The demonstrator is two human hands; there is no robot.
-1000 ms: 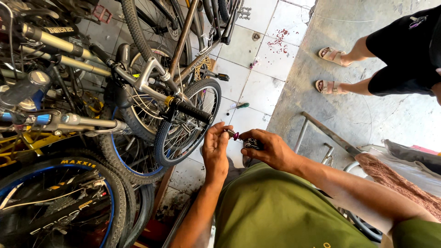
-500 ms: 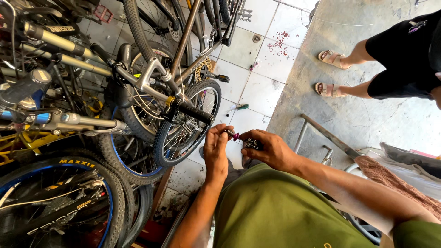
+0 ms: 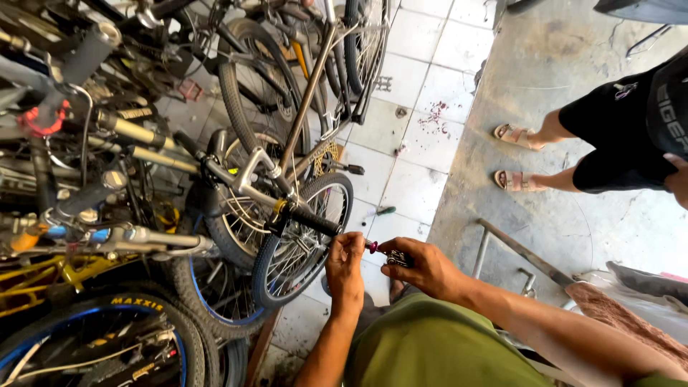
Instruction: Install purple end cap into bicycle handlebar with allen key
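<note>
My left hand point(image 3: 345, 269) pinches the tip of a small tool with a pink-red end point(image 3: 373, 247), right beside the black handlebar grip point(image 3: 313, 220) of a silver bicycle point(image 3: 266, 168). My right hand point(image 3: 423, 266) is closed on the dark metal body of the same tool point(image 3: 398, 258). Both hands meet in front of my olive-green trousers point(image 3: 430, 344). What exactly the fingers hold is partly hidden.
A dense stack of bicycles and wheels fills the left half, with a blue-rimmed tyre point(image 3: 107, 337) at the bottom left. A screwdriver point(image 3: 383, 211) lies on the white tiles. Another person in black shorts and sandals point(image 3: 512, 136) stands on the concrete at right. A metal frame point(image 3: 516, 251) lies near my right arm.
The hands stay together on the small tool near the handlebar grip, with only slight finger movement. The view has shifted a little.
</note>
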